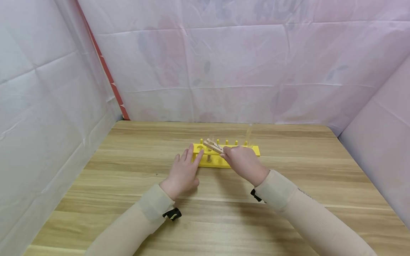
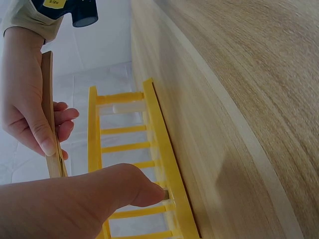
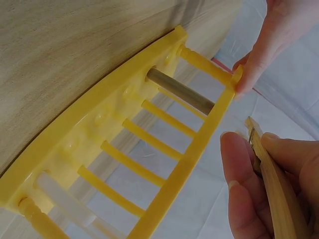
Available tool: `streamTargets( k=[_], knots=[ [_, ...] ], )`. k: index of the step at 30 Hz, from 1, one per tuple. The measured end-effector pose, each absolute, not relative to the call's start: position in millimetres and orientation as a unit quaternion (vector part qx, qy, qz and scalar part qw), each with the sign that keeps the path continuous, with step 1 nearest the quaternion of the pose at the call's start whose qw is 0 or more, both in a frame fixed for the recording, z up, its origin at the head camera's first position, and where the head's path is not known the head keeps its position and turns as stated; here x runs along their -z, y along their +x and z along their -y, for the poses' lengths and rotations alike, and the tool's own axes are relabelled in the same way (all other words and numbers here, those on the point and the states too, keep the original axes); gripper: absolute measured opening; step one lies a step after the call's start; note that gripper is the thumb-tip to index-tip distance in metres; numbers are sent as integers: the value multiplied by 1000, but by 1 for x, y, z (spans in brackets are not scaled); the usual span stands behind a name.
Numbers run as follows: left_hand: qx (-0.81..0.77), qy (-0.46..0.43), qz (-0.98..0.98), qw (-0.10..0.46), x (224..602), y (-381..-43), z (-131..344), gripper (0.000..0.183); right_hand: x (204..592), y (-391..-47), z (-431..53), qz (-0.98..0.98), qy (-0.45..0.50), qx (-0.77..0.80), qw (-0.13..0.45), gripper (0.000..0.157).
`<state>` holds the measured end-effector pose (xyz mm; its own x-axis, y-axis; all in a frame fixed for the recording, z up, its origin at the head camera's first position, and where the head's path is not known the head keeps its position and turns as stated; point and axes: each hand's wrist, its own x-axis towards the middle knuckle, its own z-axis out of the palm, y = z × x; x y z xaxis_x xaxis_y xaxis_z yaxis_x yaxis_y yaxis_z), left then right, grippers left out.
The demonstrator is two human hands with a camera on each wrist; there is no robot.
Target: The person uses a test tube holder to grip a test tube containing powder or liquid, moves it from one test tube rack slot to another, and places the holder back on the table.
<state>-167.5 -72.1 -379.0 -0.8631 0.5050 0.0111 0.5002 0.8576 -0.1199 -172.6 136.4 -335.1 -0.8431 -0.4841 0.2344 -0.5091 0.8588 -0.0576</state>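
Observation:
A yellow test tube rack [image 1: 256, 151] stands on the table. My left hand [image 1: 183, 171] touches its left end, with straight fingers laid against the upper shelf's corner. Between thumb and fingers, my right hand [image 1: 245, 163] pinches a wooden test tube clamp [image 1: 214, 146], which slants over the rack toward the left. The clamp's tip is at the clear upper part of a test tube [image 3: 182, 92] standing in the rack near my left hand. Brownish-grey material shows in this tube's lower part. Whether the clamp closes round the glass, I cannot tell.
A second, clear test tube [image 1: 248, 132] stands tilted at the rack's right end. Several yellow pegs [image 1: 226, 142] rise along the rack's back. Wood-grain table [image 1: 128, 185] lies around it, with white cloth walls [image 1: 237, 71] behind and at both sides.

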Motion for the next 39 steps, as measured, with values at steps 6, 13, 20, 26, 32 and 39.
streamTargets(
  k=[6, 13, 20, 26, 32, 39],
  knots=[
    [-61, -264, 962, 30, 378, -167, 72, 96, 339, -174, -136, 957, 261, -72, 104, 28],
    [-68, -261, 963, 24, 377, -168, 72, 97, 343, -175, -135, 958, 258, -69, 106, 27],
    [-68, -258, 963, 23, 379, -168, 72, 97, 345, -175, -134, 958, 256, -68, 106, 27],
    [-70, -257, 963, 25, 379, -168, 72, 98, 347, -175, -134, 959, 255, -69, 103, 26],
    [-67, -260, 963, 31, 379, -167, 72, 98, 349, -175, -134, 957, 258, -74, 110, 25],
    [-62, -258, 964, 23, 379, -166, 71, 98, 347, -175, -135, 956, 256, -83, 114, 26]
  ],
)
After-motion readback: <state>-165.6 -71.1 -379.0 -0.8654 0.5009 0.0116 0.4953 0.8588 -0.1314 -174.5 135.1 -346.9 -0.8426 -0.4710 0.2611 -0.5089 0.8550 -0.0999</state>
